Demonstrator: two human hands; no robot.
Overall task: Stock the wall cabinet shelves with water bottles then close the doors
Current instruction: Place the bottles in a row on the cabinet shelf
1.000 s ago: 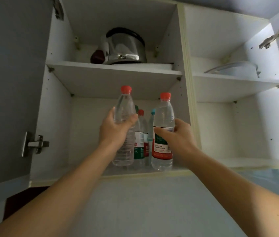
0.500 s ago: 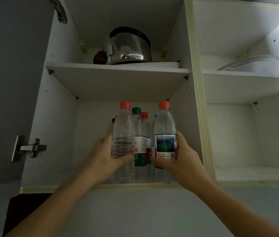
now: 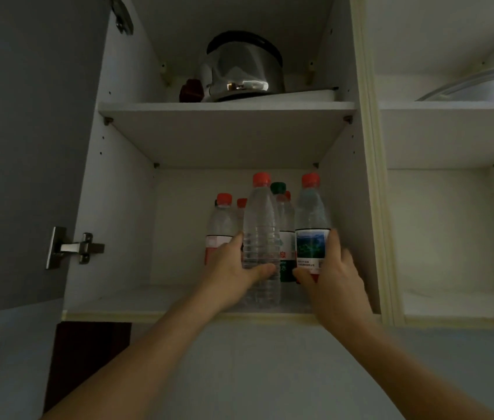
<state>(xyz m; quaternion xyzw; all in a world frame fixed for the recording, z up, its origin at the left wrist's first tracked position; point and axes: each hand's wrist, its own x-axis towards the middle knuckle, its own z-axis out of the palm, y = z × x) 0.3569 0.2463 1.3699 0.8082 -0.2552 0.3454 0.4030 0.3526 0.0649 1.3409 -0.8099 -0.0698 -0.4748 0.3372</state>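
Up on the lower shelf (image 3: 161, 298), the left hand (image 3: 230, 272) curled round an unlabelled bottle (image 3: 261, 237), thumb across its front; the right hand (image 3: 332, 272) gripped a labelled bottle (image 3: 311, 234) just beside it, both upright.

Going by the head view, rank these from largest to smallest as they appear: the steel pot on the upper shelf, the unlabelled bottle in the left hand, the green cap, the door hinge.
1. steel pot
2. unlabelled bottle, though it is nearer the camera, so the top two are unsure
3. door hinge
4. green cap
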